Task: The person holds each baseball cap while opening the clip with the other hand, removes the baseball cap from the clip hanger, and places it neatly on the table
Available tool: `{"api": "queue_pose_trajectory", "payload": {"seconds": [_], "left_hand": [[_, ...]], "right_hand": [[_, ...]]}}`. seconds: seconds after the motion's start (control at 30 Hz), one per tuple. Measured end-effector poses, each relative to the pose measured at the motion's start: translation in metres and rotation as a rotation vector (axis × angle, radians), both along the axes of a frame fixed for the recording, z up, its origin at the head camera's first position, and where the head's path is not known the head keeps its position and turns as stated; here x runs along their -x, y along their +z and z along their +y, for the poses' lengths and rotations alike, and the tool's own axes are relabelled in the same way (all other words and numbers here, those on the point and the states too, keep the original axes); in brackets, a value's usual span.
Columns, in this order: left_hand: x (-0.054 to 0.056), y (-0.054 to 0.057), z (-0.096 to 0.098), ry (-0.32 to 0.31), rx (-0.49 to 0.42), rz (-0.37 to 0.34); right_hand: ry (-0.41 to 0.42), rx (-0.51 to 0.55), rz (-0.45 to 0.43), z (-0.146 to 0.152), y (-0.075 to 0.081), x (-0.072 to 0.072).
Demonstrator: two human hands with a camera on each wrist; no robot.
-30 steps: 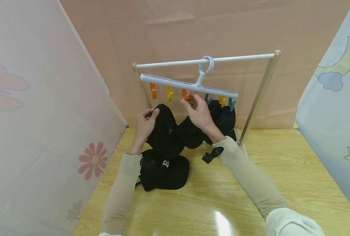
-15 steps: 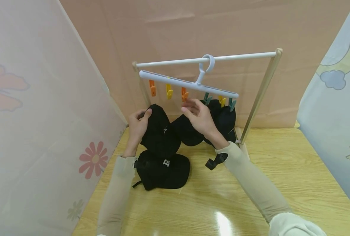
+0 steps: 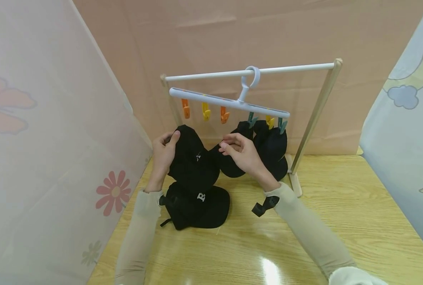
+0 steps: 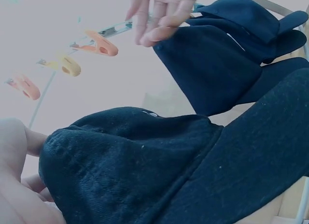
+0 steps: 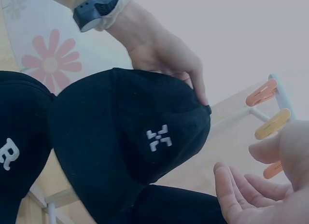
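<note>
My left hand (image 3: 162, 156) grips a black cap (image 3: 191, 168) by its crown, thumb on the near side; a small white emblem (image 5: 159, 137) shows on its front. My right hand (image 3: 246, 157) hovers in front of a hanging black cap (image 3: 230, 164), fingers loosely bent and nothing between them. Above both hands is a pale blue hanger (image 3: 211, 97) with clips. An orange clip (image 3: 224, 114), a yellow clip (image 3: 206, 111) and another orange clip (image 3: 185, 109) hold nothing. A teal clip (image 3: 252, 120) holds the hanging cap.
More black caps (image 3: 273, 146) hang at the hanger's right end. The hanger hooks over a white rod (image 3: 297, 69) on a wooden stand (image 3: 315, 114). Below my left hand, a black cap with a white R (image 3: 213, 208) lies on the wooden table (image 3: 340, 206).
My right hand has come down from the orange clip, which it was touching, to in front of the hanging cap. My left hand has shifted slightly left with its cap.
</note>
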State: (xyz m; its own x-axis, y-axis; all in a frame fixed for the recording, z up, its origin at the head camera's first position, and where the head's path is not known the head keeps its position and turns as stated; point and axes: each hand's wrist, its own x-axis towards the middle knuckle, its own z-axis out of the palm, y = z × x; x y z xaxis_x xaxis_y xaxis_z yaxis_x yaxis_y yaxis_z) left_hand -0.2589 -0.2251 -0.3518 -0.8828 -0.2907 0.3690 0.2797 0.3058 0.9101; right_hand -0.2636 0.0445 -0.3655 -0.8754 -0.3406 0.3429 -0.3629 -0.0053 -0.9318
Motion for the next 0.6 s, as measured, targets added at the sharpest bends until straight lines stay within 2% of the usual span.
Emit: {"api": "queue_pose_trajectory", "payload": {"seconds": [0.13, 0.6], "left_hand": [[-0.002, 0.004, 0.001, 0.002, -0.029, 0.007], [-0.009, 0.013, 0.0, 0.023, -0.021, 0.039]], "right_hand": [[-0.002, -0.01, -0.012, 0.002, -0.01, -0.002], [-0.008, -0.043, -0.045, 0.007, -0.041, -0.011]]}}
